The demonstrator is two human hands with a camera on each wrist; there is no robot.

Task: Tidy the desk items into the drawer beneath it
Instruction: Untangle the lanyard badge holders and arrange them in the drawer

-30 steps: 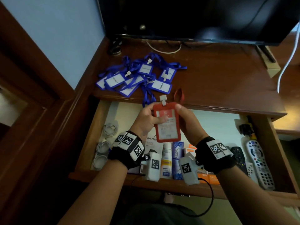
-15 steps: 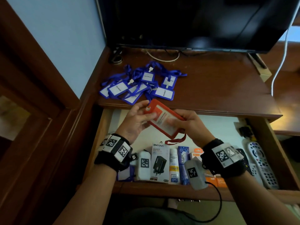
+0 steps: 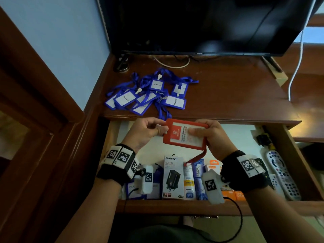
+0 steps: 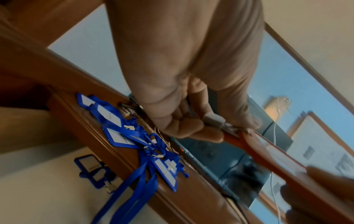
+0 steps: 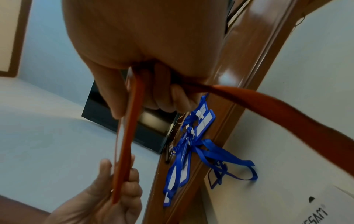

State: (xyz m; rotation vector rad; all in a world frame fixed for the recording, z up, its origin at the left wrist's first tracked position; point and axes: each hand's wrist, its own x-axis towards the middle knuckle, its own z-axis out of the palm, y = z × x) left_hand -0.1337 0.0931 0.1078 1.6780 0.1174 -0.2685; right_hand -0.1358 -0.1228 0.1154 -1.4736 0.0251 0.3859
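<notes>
Both hands, left and right, pinch the red badge mid-frame above the open drawer; blue badges on the desk, upper centre, remain to stow.

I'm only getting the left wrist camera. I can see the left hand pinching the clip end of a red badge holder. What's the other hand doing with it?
Observer: The right hand grips the red badge holder at the opposite end, with its thumb across the clear front.
Operator: Where's the strap?
Observer: The red strap comes out from under the right hand's curled fingers and hangs down toward the open drawer.
Operator: What's already in that drawer below the badge?
Observer: A charger box stands near the front, and remote controls lie along the right side.
</notes>
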